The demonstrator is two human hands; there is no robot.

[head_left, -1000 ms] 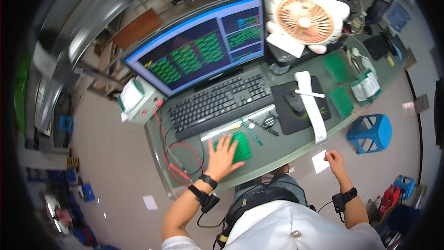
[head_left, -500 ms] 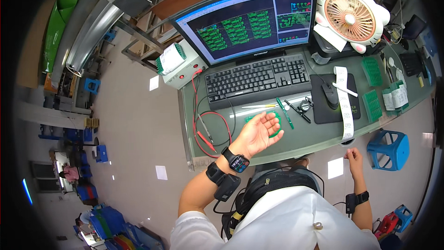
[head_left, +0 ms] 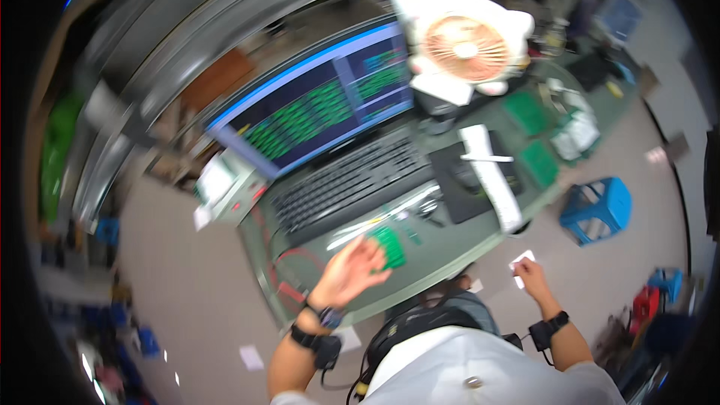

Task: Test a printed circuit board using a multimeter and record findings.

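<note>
The left hand (head_left: pixel 351 270) lies open on a flat green circuit board (head_left: pixel 388 246), steadying it; the right hand (head_left: pixel 531 274) pinches a small white card (head_left: pixel 520 262).

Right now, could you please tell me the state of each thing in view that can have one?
Monitor: switched on, showing green blocks on a dark screen.
Desk fan: facing the camera; too blurred to tell if spinning.
Green circuit board: lying flat on the desk, fingertips on it.
Left hand: open, resting on the board.
Right hand: off the desk edge, holding a small white card.
Blue stool: upright, unoccupied.
</note>
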